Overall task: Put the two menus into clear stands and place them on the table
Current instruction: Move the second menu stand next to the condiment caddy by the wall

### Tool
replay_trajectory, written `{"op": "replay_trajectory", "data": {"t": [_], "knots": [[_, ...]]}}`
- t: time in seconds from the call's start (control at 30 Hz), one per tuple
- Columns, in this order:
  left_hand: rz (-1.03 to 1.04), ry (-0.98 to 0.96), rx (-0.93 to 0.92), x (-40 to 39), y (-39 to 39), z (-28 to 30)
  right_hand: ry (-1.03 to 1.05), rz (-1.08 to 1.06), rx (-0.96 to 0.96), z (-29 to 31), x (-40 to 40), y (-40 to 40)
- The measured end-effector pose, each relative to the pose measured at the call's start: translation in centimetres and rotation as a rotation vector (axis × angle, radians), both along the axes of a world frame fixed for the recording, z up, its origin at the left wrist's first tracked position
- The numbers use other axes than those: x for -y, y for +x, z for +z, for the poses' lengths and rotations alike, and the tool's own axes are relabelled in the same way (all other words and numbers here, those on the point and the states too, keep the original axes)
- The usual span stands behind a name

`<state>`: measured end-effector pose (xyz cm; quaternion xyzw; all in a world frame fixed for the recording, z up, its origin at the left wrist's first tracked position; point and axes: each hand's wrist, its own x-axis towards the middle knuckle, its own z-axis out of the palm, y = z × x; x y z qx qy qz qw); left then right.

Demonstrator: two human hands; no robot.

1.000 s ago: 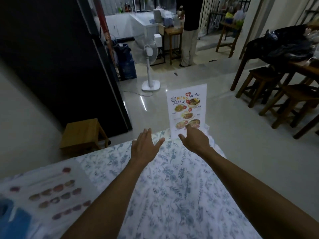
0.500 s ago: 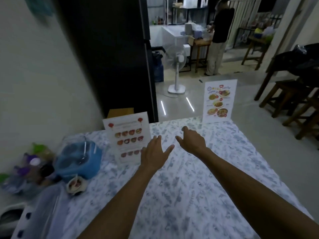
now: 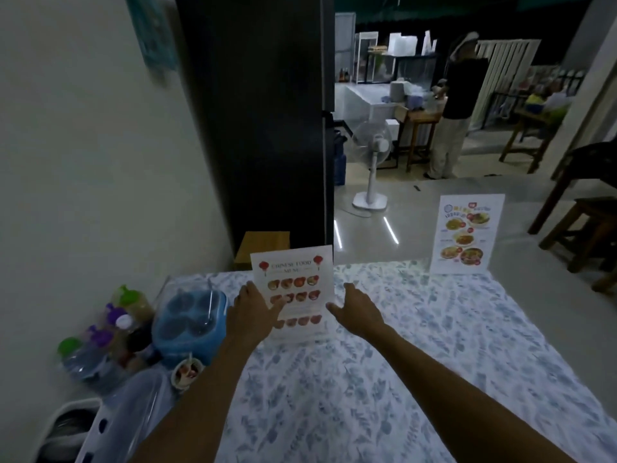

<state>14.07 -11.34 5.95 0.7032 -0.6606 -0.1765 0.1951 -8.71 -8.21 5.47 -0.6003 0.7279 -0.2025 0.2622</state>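
Down at the lower left, much is cut off or dim: a white perforated basket [image 3: 71, 426] runs out of the frame, and what lies in it is too dark to name. Behind it, a cluster of bottles [image 3: 110, 325] with green and purple caps blurs together against the wall. Next to them sits a blue lidded container [image 3: 190, 320], and a small cup [image 3: 186, 374] stands just in front of it, its contents unclear.

The table [image 3: 417, 379] wears a blue floral cloth. Near its far left edge the Chinese food menu [image 3: 293, 292] stands upright in its clear stand; the stand's edges are barely visible, and the lowest row of printed dishes is blurred. The left hand [image 3: 252, 314] is open with fingers spread; it overlaps the menu's left edge, covering part of the middle row of dishes. Whether it grips or only touches the sheet I cannot tell. The right hand [image 3: 359, 310] is open too, fingers loosely extended, its thumb right by the menu's lower right edge, holding nothing.

Well apart, at the table's far right corner, the second menu [image 3: 465, 233] stands upright in its stand, its small print unreadable.
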Motion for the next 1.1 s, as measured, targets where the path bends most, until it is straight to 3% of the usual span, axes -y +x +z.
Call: {"op": "replay_trajectory", "data": {"t": [0.17, 0.37, 0.5, 0.7, 1.1], "knots": [[0.041, 0.041, -0.06, 3.1, 0.9, -1.3, 0.067, 0.002, 0.027, -1.6, 3.6, -0.4], [0.014, 0.083, -0.184, 8.4, 1.8, -8.1, 0.116, 0.057, 0.029, -4.0, 7.7, -1.2], [0.024, 0.092, -0.281, 7.3, 0.4, -5.3, 0.117, 0.113, 0.059, -5.1, 9.8, -1.9], [0.111, 0.076, -0.245, 9.0, 1.6, -4.0, 0.071, 0.146, 0.083, -5.1, 12.3, -2.4], [0.05, -0.104, -0.219, 16.6, 5.7, 1.0, -0.187, 0.124, 0.166, -2.6, 17.8, 1.3]]}}
